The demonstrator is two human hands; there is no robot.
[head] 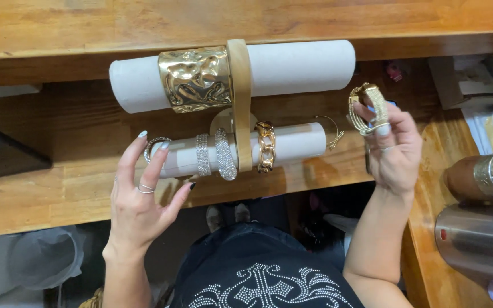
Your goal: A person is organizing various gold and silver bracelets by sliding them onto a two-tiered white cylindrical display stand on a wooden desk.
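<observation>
- The right hand (394,149) held a gold bracelet (367,108) pinched in its fingertips, up on the right side, just past the end of the small roll.
- The left hand (138,194) had its fingers spread open. Two fingertips touched a thin sparkly bracelet (154,147) at the left end of the small roll.
- A wooden stand (241,102) held two white rolls, a big roll (292,68) farther away and a small roll (295,144) nearer.
- The big roll wore a wide, bumpy gold cuff (196,78).
- The small roll wore two sparkly silver bands (215,154) and a gold chain bracelet (266,147).
- A thin gold hoop (331,130) sat by the right end of the small roll.
- The stand stood on a wooden shelf (58,194).
- At the far right lay a pale box (457,80), its label too blurry to tell.
- A shiny metal pot (480,242) sat at the near right. A brown jar with a silver top (486,175) sat just behind it. What was inside could not be seen.
</observation>
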